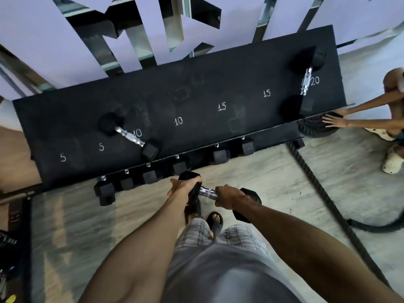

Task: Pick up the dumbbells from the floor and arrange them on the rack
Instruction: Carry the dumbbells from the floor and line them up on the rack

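Note:
I hold one black hex dumbbell (208, 192) in the air in front of the rack, above my feet. My left hand (185, 186) grips its left head and my right hand (229, 196) wraps the chrome handle by the right head. The black rack top (196, 88) carries chalk weight numbers. On it lies a dumbbell (129, 135) by the left "10" mark, and a larger one (306, 80) by the "20" mark at the right. Several more dumbbell ends (150, 177) poke out from the lower shelf along the rack's front edge.
A thick black battle rope (317, 193) runs across the floor on the right, coiled by the rack's right end (314, 126). Another person's hands (334, 121) rest on that coil at the right. Dark equipment (15, 226) stands at the far left.

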`<state>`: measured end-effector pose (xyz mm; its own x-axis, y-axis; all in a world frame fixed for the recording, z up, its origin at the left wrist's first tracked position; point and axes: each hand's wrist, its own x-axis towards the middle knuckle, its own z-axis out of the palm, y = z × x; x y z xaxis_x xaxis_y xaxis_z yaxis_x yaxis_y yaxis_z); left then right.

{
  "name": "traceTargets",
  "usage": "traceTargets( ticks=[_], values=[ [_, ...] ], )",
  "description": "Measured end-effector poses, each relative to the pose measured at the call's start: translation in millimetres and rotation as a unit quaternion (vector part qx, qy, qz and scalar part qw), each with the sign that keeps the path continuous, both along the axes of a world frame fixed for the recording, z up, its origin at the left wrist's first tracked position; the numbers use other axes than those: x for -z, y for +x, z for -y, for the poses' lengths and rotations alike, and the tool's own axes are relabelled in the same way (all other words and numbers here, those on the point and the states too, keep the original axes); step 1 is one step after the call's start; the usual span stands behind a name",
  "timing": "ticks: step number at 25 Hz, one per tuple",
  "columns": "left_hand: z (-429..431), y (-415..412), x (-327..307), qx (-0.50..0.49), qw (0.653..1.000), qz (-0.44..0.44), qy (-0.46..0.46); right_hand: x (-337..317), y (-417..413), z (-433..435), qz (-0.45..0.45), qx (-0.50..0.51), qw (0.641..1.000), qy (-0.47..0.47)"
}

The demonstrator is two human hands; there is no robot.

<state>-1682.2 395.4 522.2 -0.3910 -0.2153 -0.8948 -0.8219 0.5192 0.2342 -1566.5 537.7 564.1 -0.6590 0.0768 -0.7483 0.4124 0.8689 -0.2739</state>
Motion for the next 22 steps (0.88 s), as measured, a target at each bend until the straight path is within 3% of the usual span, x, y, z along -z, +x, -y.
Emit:
traceTargets(
  ticks=[10,22],
  values=[
    [-138.2,-156.0,-56.8,0.059,0.998,-0.024,0.018,-11.5,-154.4,-120.6,-0.018,0.060,0.997,0.041],
    [-239.3,-262.3,-81.0,0.109,0.990,-0.083,-0.039,10.2,-271.6,-207.6,-0.028,0.103,0.994,-0.026]
  ],
)
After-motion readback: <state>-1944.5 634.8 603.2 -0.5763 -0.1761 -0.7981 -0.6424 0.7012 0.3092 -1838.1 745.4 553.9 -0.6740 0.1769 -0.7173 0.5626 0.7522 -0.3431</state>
